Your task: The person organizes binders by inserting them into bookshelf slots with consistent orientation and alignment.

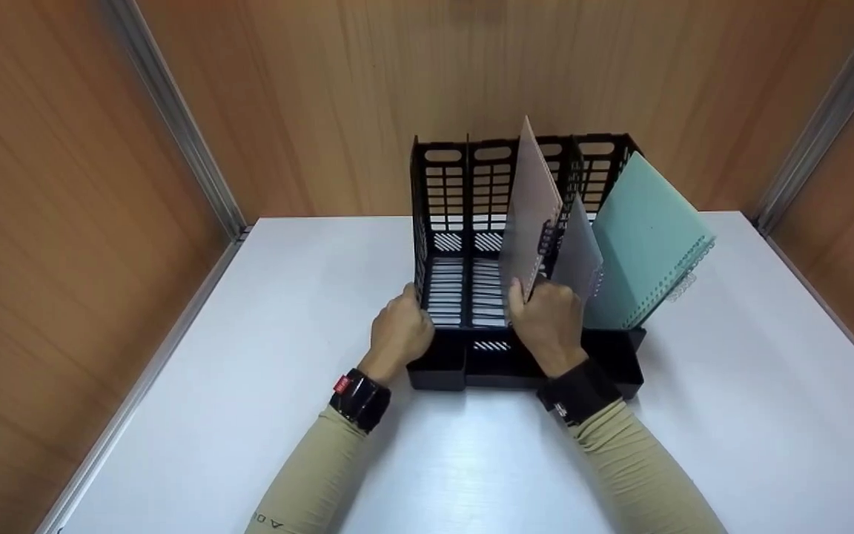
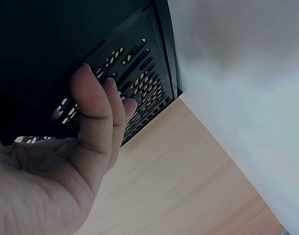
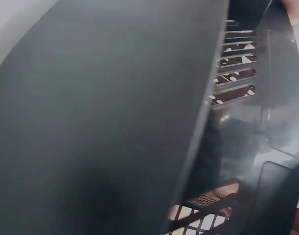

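Observation:
A black plastic desk file organizer with slotted dividers stands on the white table. My left hand grips the front edge of its left side wall; in the left wrist view, fingers curl along the slotted panel. My right hand grips the organizer's front around a divider, its thumb beside the lower edge of a pale pink spiral notebook. That notebook stands upright in a middle compartment. Right of it are a grey spiral notebook and a leaning mint-green one. The right wrist view is mostly filled by a black panel.
The white table meets a wood-grain back wall just behind the organizer. Wood-grain side walls with metal corner strips stand left and right. The mint-green notebook sticks out past the organizer's right side.

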`<state>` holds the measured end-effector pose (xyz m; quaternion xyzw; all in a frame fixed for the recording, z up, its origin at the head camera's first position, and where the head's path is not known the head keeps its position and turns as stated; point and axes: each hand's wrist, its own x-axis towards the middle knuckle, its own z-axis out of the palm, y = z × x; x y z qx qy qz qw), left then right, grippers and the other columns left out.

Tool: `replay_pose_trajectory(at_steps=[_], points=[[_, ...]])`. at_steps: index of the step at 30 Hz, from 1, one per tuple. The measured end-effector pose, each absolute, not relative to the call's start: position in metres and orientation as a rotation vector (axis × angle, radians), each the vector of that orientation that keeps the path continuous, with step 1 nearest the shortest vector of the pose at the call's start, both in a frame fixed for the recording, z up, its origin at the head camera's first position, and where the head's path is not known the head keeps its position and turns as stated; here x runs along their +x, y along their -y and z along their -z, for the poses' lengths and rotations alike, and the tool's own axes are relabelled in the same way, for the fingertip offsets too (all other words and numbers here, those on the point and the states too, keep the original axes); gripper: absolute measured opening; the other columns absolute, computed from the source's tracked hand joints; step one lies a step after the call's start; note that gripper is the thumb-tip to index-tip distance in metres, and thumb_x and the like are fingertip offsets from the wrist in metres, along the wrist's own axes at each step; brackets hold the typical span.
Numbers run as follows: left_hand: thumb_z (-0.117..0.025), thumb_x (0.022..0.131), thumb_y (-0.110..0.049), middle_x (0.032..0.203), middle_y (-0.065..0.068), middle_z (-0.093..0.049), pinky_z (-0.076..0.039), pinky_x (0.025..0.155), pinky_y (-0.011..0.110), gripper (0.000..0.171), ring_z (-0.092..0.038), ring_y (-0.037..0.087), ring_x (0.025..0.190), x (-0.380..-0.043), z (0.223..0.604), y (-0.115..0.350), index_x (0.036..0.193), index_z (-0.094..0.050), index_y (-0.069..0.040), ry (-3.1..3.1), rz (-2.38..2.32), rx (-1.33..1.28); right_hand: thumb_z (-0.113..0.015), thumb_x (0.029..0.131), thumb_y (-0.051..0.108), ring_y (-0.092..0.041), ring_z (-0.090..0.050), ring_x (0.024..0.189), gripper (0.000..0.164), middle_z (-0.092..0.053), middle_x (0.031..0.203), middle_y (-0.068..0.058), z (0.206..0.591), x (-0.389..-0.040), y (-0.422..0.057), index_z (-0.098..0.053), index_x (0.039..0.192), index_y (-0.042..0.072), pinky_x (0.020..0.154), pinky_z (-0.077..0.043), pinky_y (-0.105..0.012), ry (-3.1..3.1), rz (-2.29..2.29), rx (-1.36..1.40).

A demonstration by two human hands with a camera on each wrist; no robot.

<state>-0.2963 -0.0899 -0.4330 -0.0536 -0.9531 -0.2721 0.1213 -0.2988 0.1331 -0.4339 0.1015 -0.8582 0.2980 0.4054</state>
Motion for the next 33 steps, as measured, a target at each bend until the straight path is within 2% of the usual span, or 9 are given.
replay_pose_trajectory(at_steps=[7, 10, 14, 18, 23, 27, 30, 33], points=[[-0.047, 0.091, -0.004, 0.123, 0.027, -0.068, -0.057, 0.084, 0.053, 0.056, -0.069, 0.041, 0.106, -0.296, 0.432, 0.091, 0.145, -0.046, 0.012, 2.778, 0.796, -0.153, -0.071, 0.093, 0.019, -0.031, -0.058, 0.043, 0.036, -0.060, 0.054, -0.014, 0.425, -0.290, -0.135, -0.060, 0.063, 0.002, 0.040, -0.048, -0.043, 2.201, -0.779, 0.288], [-0.047, 0.090, -0.004, 0.120, 0.027, -0.069, -0.057, 0.082, 0.053, 0.054, -0.070, 0.041, 0.104, -0.296, 0.432, 0.092, 0.142, -0.049, 0.011, 2.777, 0.792, -0.156, -0.072, 0.093, 0.021, -0.030, -0.058, 0.045, 0.030, -0.062, 0.058, -0.015, 0.421, -0.285, -0.136, -0.066, 0.079, -0.004, 0.041, -0.049, -0.041, 2.212, -0.784, 0.296], [-0.047, 0.091, -0.004, 0.119, 0.026, -0.069, -0.057, 0.083, 0.053, 0.052, -0.069, 0.041, 0.104, -0.296, 0.431, 0.093, 0.141, -0.050, 0.010, 2.779, 0.797, -0.155, -0.074, 0.093, 0.024, -0.027, -0.057, 0.046, 0.038, -0.064, 0.064, -0.017, 0.414, -0.276, -0.136, -0.068, 0.102, -0.013, 0.042, -0.048, -0.038, 2.193, -0.784, 0.314], [-0.046, 0.092, -0.003, 0.120, 0.027, -0.069, -0.057, 0.083, 0.053, 0.051, -0.069, 0.041, 0.105, -0.296, 0.431, 0.093, 0.140, -0.051, 0.011, 2.761, 0.813, -0.169, -0.074, 0.092, 0.027, -0.027, -0.057, 0.048, 0.043, -0.065, 0.067, -0.017, 0.407, -0.265, -0.137, -0.068, 0.104, -0.013, 0.042, -0.048, -0.038, 2.129, -0.755, 0.358], [-0.047, 0.091, -0.004, 0.128, 0.028, -0.066, -0.057, 0.086, 0.052, 0.055, -0.068, 0.041, 0.111, -0.295, 0.431, 0.093, 0.144, -0.046, 0.013, 2.749, 0.858, -0.176, -0.075, 0.091, 0.029, -0.027, -0.062, 0.055, 0.040, -0.067, 0.070, -0.014, 0.407, -0.253, -0.143, -0.070, 0.102, -0.008, 0.046, -0.050, -0.040, 2.043, -0.689, 0.432], [-0.048, 0.092, -0.007, 0.131, 0.028, -0.064, -0.056, 0.090, 0.052, 0.058, -0.066, 0.041, 0.114, -0.295, 0.430, 0.094, 0.147, -0.044, 0.012, 2.767, 0.864, -0.157, -0.074, 0.091, 0.030, -0.031, -0.067, 0.060, 0.038, -0.072, 0.076, -0.017, 0.413, -0.244, -0.152, -0.072, 0.101, -0.007, 0.051, -0.055, -0.043, 2.007, -0.619, 0.506], [-0.048, 0.096, -0.012, 0.132, 0.027, -0.064, -0.055, 0.091, 0.053, 0.056, -0.066, 0.041, 0.115, -0.295, 0.430, 0.093, 0.147, -0.045, 0.011, 2.766, 0.859, -0.151, -0.073, 0.091, 0.031, -0.033, -0.068, 0.062, 0.038, -0.073, 0.079, -0.019, 0.419, -0.239, -0.160, -0.073, 0.099, -0.006, 0.054, -0.057, -0.045, 1.993, -0.576, 0.554], [-0.048, 0.101, -0.020, 0.130, 0.027, -0.065, -0.055, 0.091, 0.054, 0.054, -0.066, 0.041, 0.114, -0.295, 0.429, 0.093, 0.146, -0.047, 0.010, 2.753, 0.833, -0.155, -0.070, 0.092, 0.033, -0.030, -0.066, 0.059, 0.040, -0.072, 0.076, -0.016, 0.426, -0.234, -0.170, -0.074, 0.099, -0.006, 0.053, -0.055, -0.044, 1.983, -0.554, 0.584]])
